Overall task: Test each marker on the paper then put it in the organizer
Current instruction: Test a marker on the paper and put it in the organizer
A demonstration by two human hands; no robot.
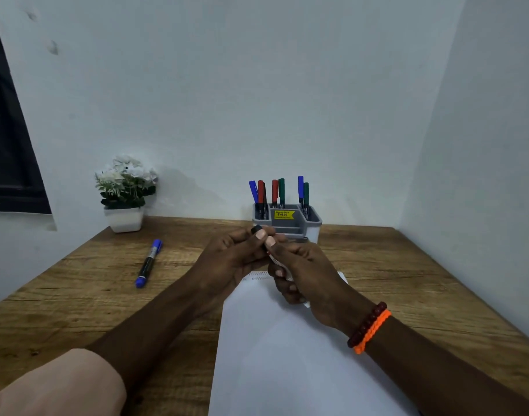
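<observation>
Both my hands meet above the far end of the white paper [287, 355], on one marker. My right hand [302, 274] grips the marker's white barrel [275, 261]. My left hand [236, 256] pinches its black cap [256, 229] at the top end. Faint zigzag scribbles show near the paper's far edge. Just beyond my hands, a grey organizer [313, 219] holds several blue, red and green markers upright. On the wooden desk to the left lies a blue marker [149, 263], capped.
A white pot of white flowers [125, 195] stands at the desk's back left corner. Walls close in the desk [77, 295] at the back and right. A dark window frame is at far left.
</observation>
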